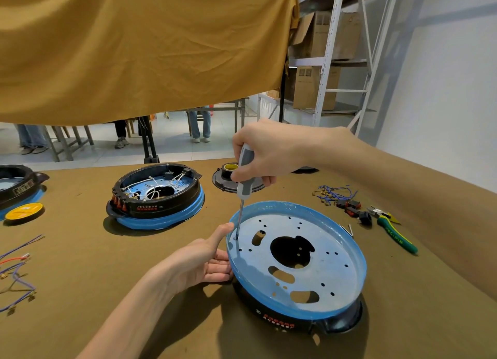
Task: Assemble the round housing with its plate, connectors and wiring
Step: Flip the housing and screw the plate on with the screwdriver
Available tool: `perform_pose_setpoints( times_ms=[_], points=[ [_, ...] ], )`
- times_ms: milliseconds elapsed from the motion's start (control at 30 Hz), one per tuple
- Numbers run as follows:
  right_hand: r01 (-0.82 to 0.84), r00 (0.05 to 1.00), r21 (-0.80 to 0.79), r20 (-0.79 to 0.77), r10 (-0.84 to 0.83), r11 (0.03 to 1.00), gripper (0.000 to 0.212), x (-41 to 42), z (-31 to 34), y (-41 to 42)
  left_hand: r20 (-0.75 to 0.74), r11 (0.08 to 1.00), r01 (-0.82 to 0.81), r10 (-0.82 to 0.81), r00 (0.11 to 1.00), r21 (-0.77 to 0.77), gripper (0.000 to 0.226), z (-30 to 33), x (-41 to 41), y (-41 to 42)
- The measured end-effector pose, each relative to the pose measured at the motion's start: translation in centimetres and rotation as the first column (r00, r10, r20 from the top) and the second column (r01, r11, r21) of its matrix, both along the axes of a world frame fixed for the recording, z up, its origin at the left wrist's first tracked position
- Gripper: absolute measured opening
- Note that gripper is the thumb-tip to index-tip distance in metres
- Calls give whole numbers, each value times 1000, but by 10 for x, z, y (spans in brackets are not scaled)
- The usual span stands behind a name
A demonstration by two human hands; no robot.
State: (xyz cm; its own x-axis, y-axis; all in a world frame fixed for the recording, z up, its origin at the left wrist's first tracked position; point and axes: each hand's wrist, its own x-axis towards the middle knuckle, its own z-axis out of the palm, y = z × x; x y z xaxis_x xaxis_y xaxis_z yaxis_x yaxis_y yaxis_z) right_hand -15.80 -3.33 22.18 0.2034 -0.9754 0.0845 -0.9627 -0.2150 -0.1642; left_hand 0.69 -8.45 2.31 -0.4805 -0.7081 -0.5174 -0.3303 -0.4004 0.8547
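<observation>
Closest to us, lower right of centre, sits the round housing [304, 323]: black body with a handle lug at the bottom right, a blue film-covered rim, and red and white print on its front that we can't read at this size. Inside the rim lies the plate [322, 253], pale silvery-blue, punched with a big central hole, several oblong slots and lots of small round holes.

Our left hand [207, 261] rests against the housing's left edge, fingers fairly straight under the rim and thumb up against it, so loose rather than clenched. Our right hand [266, 154] is wrapped around the grey and white handle of a screwdriver [243, 189], held nearly upright with its tip down at a small hole near the plate's left edge.

To the right on the brown table [80, 264] are green-handled pliers [395, 232] with writing too small to read, black switches with red [355, 210] and blue wires [336, 191]. More loose wires [16, 272] lie at the left edge.

Further back, left of centre, a second housing [158, 197] shows white wiring inside and a label we can't make out. A tape roll [230, 168] sits behind the screwdriver, and a yellow disc [24, 211] is at far left.
</observation>
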Motion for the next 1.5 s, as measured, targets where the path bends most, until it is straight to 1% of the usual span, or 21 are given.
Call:
perform_pose_setpoints(
  times_ms=[100, 167, 300, 400, 533, 633, 733, 867, 1033, 1233, 1267, 1300, 1367, 1433, 1500],
  points=[
    [-24, 1000, 49, 7, 23, 999, 31, -2, 2, 3, 1, 1000, -10, 10, 1000, 2, 79, 0, 0, 0],
    [-31, 999, 43, -11, 31, 999, 32, -4, 2, 5, -1, 1000, -15, 15, 1000, 1, 79, 0, 0, 0],
    [-37, 999, 4, -12, 37, 999, 28, -4, 1, 5, 4, 1000, -19, 19, 1000, -5, 78, 1, -1, 2],
    [-46, 998, 44, 39, 44, 998, 27, -3, 2, 4, 7, 1000, -18, 18, 1000, -5, 77, 2, -2, 2],
    [-54, 998, 37, 31, 53, 998, 27, -2, 0, 2, 1, 1000, -28, 28, 1000, 13, 75, 3, -2, 3],
    [-53, 999, 14, -6, 53, 998, 27, -2, -1, 2, 6, 999, -31, 31, 1000, 14, 75, 3, -2, 3],
    [-55, 998, 53, 37, 53, 997, 26, -2, 0, 1, 10, 999, -34, 34, 999, 12, 75, 4, -2, 4],
    [-51, 998, 20, -27, 52, 998, 27, 0, 1, 1, 17, 999, -39, 38, 999, 11, 75, 5, -2, 5],
    [-61, 996, 5, -65, 62, 998, 27, 5, 2, 2, 18, 999, -40, 40, 999, 6, 73, 6, -2, 6],
    [-73, 995, -10, -73, 72, 997, 28, 5, 0, 3, 18, 998, -57, 57, 998, 0, 69, 7, -4, 8],
    [-63, 997, -7, -40, 62, 998, 28, 0, 0, 4, 4, 998, -67, 67, 998, 8, 67, 8, -4, 10],
    [-44, 999, 8, 28, 44, 999, 29, -8, 1, 7, -18, 997, -75, 75, 997, 13, 64, 9, -5, 12],
    [12, 974, 29, 228, -18, 1000, 31, -30, 0, 13, -68, 997, -75, 76, 995, 12, 56, 12, -6, 16],
    [98, 887, 0, 454, -87, 995, 33, -56, -7, 22, -127, 994, -103, 105, 986, 25, 51, 13, -7, 19],
    [192, 733, -10, 666, -136, 981, 31, -80, -24, 31, -198, 984, -155, 169, 965, 83, 49, 14, -8, 21]
  ],
)
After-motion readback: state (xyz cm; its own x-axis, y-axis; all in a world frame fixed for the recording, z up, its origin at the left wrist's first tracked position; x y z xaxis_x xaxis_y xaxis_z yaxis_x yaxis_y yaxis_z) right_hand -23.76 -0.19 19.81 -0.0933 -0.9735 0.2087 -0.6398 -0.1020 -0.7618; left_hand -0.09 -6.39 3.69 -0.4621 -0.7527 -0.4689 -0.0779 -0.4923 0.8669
